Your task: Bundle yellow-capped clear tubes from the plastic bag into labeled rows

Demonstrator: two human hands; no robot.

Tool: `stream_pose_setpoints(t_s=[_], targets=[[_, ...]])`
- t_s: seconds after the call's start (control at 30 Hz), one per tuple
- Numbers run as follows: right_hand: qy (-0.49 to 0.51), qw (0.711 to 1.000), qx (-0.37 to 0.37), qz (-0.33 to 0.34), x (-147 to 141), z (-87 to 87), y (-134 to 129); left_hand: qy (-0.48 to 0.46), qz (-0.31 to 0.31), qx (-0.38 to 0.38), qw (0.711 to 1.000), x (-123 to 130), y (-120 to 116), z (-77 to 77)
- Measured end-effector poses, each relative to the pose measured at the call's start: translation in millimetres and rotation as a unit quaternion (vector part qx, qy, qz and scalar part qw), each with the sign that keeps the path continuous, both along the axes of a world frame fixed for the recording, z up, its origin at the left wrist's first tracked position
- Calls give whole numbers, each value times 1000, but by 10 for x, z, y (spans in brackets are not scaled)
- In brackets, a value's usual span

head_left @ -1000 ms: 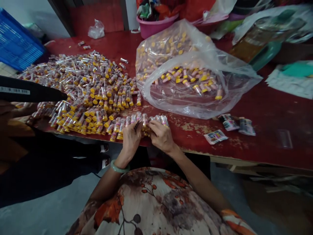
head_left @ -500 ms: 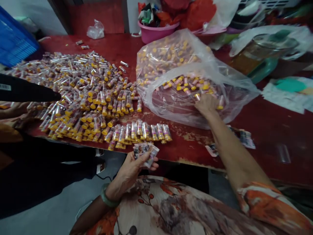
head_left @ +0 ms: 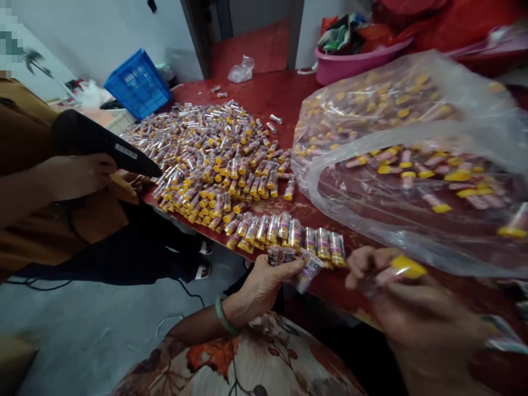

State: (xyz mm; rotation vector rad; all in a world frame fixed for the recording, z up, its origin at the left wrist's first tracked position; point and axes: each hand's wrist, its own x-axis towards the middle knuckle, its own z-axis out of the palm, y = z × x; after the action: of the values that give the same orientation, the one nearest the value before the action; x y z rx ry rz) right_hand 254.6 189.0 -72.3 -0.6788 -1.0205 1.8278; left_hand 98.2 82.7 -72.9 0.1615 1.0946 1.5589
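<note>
My left hand (head_left: 270,280) pinches a few small printed plastic sleeves (head_left: 307,267) between thumb and fingers, just off the table's front edge. My right hand (head_left: 406,297), smeared by motion, grips a small clear tube with a yellow cap (head_left: 402,269) and pink contents. Beyond it lies a big clear plastic bag (head_left: 330,187), its mouth open towards me, with many loose yellow-capped tubes (head_left: 429,170) inside. Along the table edge, close to my left hand, a row of sleeved tubes (head_left: 272,228) stands with yellow caps down.
A large heap of wrapped tubes (head_left: 214,159) covers the left of the red table (head_left: 280,88). At left, a co-worker's hand (head_left: 82,176) holds a black heat gun or dryer (head_left: 111,143) over it. A blue crate (head_left: 138,82) and a pink basin (head_left: 355,63) stand at the back.
My right hand has come out of the plastic bag towards me with a yellow-capped tube. My left hand still holds the sleeves. The view has swung left, showing more of the co-worker.
</note>
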Motion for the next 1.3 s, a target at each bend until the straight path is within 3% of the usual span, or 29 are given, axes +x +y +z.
stream_pose_setpoints(t_s=[0.13, 0.3, 0.4, 0.63, 0.9, 1.0, 1.1, 1.3], targets=[[-82, 996, -14, 45, -231, -172, -451, 25, 39, 26, 999, 91, -12, -52], [-178, 983, 45, -30, -356, -247, -499, 31, 34, 36, 998, 126, -64, -2], [-182, 980, 72, -31, -355, -237, -485, 26, 22, 19, 999, 97, -92, 53], [-155, 971, 181, -31, -131, -306, -464, 47, 60, -33, 997, 51, -62, 62], [-154, 979, 136, -21, 216, -99, -688, 26, 84, -47, 995, 112, -31, 57], [-151, 969, 192, -20, 231, -33, -778, -7, 89, -54, 995, 146, -28, 56], [-128, 959, 253, -19, 178, -74, -838, -29, 87, -64, 994, 202, -33, 74], [-178, 900, 377, -127, 114, -258, -886, -52, 86, -60, 993, 278, -50, 117]])
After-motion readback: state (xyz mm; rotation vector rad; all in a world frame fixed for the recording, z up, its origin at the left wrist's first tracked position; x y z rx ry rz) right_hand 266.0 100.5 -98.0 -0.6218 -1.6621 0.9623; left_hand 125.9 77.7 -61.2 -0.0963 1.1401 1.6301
